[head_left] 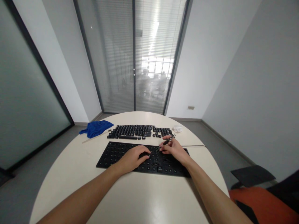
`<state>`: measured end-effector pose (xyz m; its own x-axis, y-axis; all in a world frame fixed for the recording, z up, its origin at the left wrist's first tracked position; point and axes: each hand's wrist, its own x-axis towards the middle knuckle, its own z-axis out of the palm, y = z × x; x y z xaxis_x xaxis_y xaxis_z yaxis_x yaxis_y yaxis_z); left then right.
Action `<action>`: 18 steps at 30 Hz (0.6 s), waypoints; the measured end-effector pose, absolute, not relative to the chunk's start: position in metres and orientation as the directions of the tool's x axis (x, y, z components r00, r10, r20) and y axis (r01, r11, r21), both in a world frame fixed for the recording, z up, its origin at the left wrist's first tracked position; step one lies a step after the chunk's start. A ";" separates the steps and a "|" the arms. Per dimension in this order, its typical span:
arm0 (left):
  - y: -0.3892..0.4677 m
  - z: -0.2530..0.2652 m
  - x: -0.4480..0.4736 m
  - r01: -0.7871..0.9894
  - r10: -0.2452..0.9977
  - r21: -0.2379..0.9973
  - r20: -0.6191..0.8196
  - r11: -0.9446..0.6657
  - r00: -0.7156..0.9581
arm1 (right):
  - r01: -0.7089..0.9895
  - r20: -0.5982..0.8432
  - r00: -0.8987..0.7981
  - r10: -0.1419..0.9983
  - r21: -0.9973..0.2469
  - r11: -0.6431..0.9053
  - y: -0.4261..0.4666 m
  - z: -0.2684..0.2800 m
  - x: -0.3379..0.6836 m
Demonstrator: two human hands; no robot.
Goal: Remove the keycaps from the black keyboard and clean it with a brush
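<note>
A black keyboard (109,155) lies across the table with most of its keycaps off, its switches bare. My left hand (134,158) rests over its middle, fingers curved, thumb and index finger apart with nothing visible between them. In my right hand (174,150), above the right part of the keyboard, is a keycap puller (166,142) with a dark handle and thin metal prongs at both ends. Its lower prongs point down at the switches; whether they touch one I cannot tell. Behind the keyboard, loose black keycaps (133,130) are laid out in keyboard order.
A blue cloth (98,128) and a thin brush (97,137) lie at the back left of the round table (126,199). Crumpled white tissue (177,129) sits at the back right. A cable (193,146) runs off the right edge, near an orange chair (263,202).
</note>
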<state>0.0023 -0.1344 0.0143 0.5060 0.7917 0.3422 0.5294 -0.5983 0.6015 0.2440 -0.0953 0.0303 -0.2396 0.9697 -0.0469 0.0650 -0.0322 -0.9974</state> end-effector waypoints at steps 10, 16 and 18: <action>-0.120 0.021 0.007 0.690 0.817 0.443 0.372 -0.573 0.439 | 0.089 0.009 -0.276 0.961 -0.995 0.035 -0.086 0.023 0.251; -0.080 0.031 0.020 0.811 0.872 0.365 0.363 -0.458 0.329 | 0.088 0.043 -0.300 0.953 -0.993 0.072 -0.085 0.021 0.254; -0.068 0.031 0.027 0.804 0.851 0.332 0.375 -0.494 0.368 | 0.090 0.054 -0.317 0.947 -0.992 0.087 -0.085 0.019 0.254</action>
<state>0.0270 -0.0682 0.0312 0.3679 0.8508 0.3753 0.8037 -0.4940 0.3318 0.2539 -0.0853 0.0191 -0.3172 0.9468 0.0539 0.0900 0.0867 -0.9922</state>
